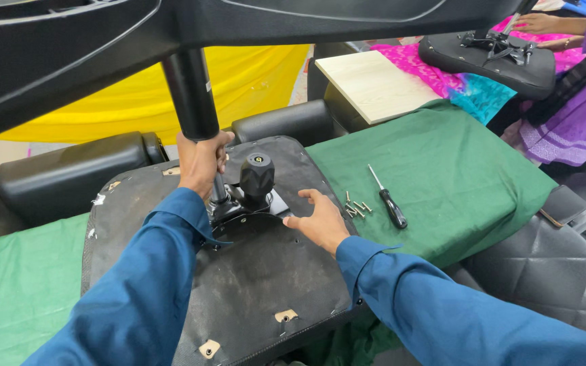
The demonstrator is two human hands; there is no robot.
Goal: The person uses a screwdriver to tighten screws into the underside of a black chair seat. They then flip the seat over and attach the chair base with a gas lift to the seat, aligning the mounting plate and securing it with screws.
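Head view: a black chair seat [252, 285] is laid upside down on a table covered with green cloth [456, 183]. Its underside is flat, dusty and scuffed, with small metal tabs near the front edge. A black metal plate [245, 210] with a ribbed round knob [257, 174] is fixed at the seat's middle. A smooth black pole [191, 95] is stood up from that plate. The left hand [201, 163] is wrapped tight around the pole, fingers closed on it. The right hand [317, 220] is laid flat on the seat just right of the plate, fingers spread wide and nothing held. Both arms are in blue sleeves. Shiny screws [355, 208] are piled on the cloth by the seat's right edge, with a black-handled screwdriver [388, 198] just beside them. A pale wooden board [374, 85] is seen at the table's far edge. A yellow cloth [252, 81] is hung behind. Another person's hands [544, 27] are rested on a second black seat [490, 61] at the far right.
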